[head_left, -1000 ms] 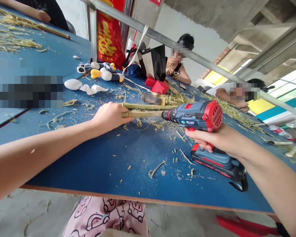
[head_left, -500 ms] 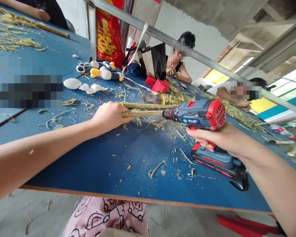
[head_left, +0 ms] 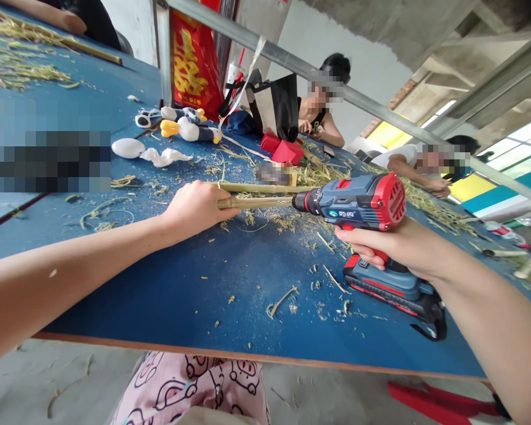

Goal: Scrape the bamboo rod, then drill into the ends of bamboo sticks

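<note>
My left hand (head_left: pixel 197 208) is closed around one end of a thin bamboo stick (head_left: pixel 256 202), held level just above the blue table (head_left: pixel 194 283). My right hand (head_left: pixel 393 245) grips the handle of a blue and red cordless drill (head_left: pixel 358 203). The drill's chuck meets the stick's far end, in line with it. A second bamboo stick (head_left: pixel 265 189) lies on the table just behind the first. Shavings are scattered on the table below the drill.
A plush duck toy (head_left: pixel 188 130), a white oval object (head_left: pixel 126 147) and red boxes (head_left: pixel 283 150) lie further back. Two other people sit at the far side, behind a slanting metal bar (head_left: pixel 336 88). A red bag (head_left: pixel 190 65) hangs by a post.
The drill and my right hand have shifted slightly right and up. My left hand and the stick have hardly moved.
</note>
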Motion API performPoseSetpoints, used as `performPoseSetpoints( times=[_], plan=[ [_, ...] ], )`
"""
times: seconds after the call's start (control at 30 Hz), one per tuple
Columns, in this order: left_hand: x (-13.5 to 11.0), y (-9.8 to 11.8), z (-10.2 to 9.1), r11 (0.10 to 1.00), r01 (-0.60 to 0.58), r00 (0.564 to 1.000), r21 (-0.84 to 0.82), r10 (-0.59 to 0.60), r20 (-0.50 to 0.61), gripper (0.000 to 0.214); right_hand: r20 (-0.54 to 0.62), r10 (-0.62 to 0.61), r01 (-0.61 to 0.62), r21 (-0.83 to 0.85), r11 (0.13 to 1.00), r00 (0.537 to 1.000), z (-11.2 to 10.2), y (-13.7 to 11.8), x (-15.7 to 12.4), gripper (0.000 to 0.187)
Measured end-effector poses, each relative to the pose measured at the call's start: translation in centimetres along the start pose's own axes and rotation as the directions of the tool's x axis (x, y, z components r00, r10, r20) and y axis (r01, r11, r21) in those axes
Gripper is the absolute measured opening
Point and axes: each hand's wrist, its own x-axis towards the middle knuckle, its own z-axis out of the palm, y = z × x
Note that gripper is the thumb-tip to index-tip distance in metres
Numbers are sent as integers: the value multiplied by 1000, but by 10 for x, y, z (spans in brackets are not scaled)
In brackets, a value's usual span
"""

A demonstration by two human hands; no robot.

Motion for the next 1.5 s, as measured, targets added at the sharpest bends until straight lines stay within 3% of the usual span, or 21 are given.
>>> performPoseSetpoints(
  times=[0.4, 0.63, 1.5],
  plan=[
    [1, -3, 1, 999, -37, 999, -10, 37, 17, 43, -67, 64, -73, -137, 988, 996, 4, 3, 3, 53],
    [1, -4, 3, 999, -51, 999, -2, 51, 11, 45, -34, 48, -50, -56, 997, 998, 3, 3, 4, 49],
    [2, -6, 8, 996, -70, 997, -48, 68, -35, 43, -28, 90, -91, -28, 995, 996, 4, -2, 2, 48]
  ],
)
